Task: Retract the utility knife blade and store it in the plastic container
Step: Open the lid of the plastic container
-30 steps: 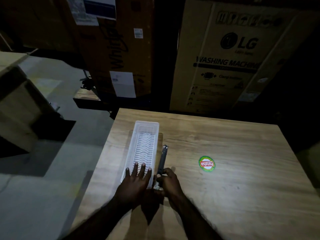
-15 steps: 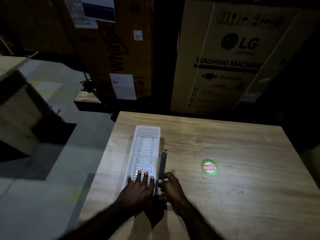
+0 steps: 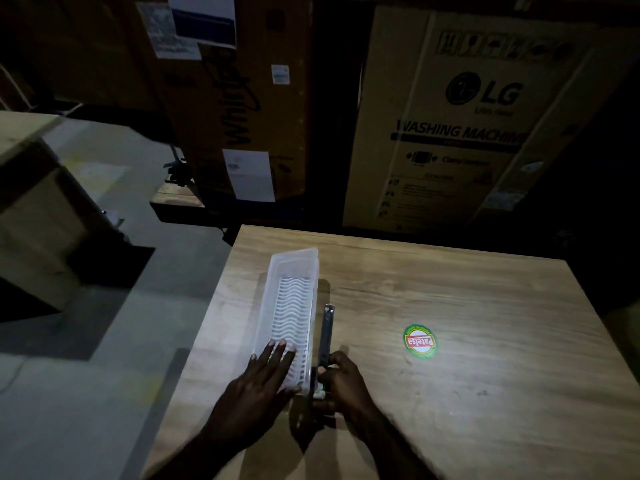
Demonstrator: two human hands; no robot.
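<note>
A long clear plastic container (image 3: 293,271) with a wavy ribbed floor lies on the wooden table (image 3: 450,393), running away from me. My left hand (image 3: 263,375) rests flat over its near end, fingers spread. Just right of the container lies a dark, slim utility knife (image 3: 327,332), pointing away from me. My right hand (image 3: 341,379) is closed around the knife's near end, fingers curled over it. Whether the blade is out I cannot tell in the dim light.
A round green and red sticker (image 3: 419,341) sits on the table to the right. Tall cardboard appliance boxes (image 3: 460,116) stand behind the table's far edge. The table's left edge drops to a grey floor (image 3: 86,375).
The view has shifted slightly. My left hand stays on the container's near end, and my right hand keeps its grip on the knife's near end beside the container.
</note>
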